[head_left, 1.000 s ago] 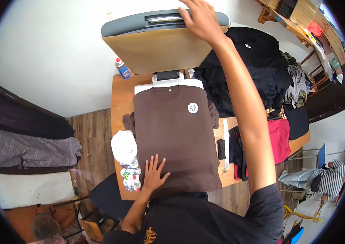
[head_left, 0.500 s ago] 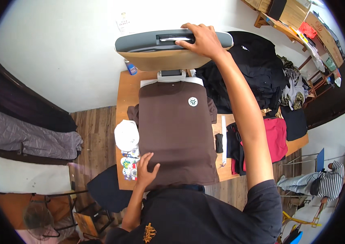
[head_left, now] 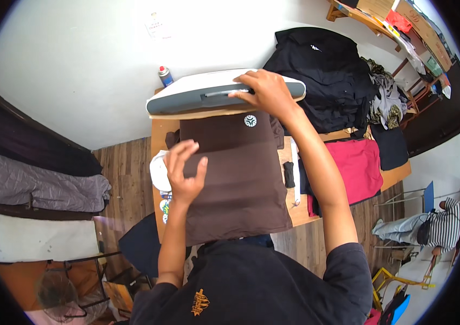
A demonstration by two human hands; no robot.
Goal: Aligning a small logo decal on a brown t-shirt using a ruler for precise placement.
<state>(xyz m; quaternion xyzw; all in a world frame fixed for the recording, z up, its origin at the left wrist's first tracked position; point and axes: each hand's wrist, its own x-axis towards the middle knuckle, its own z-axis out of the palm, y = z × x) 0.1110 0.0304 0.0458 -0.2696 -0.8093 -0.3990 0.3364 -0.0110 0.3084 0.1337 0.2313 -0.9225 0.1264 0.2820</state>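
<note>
A dark brown T-shirt (head_left: 235,184) lies flat on the bed of a clothes press, with a round white-and-green emblem (head_left: 250,121) near its upper right. My right hand (head_left: 268,93) is closed around the handle of the press's white-and-grey lid (head_left: 181,102). The lid is tilted low over the shirt's top end and hides the collar. My left hand (head_left: 185,176) is raised over the shirt's left side, fingers apart and holding nothing. Partly behind it, a white rounded cloth item (head_left: 158,170) rests at the table's left edge.
Black garments (head_left: 322,81) are heaped at the back right. Red folded cloth (head_left: 355,168), a white ruler-like strip (head_left: 296,189) and a small black roll (head_left: 289,174) lie right of the press. A spray can (head_left: 165,77) stands behind it. Another person (head_left: 430,233) is at far right.
The lid has come down toward the shirt, with my right hand on its handle. My left hand has lifted off the shirt's lower left and moved farther up.
</note>
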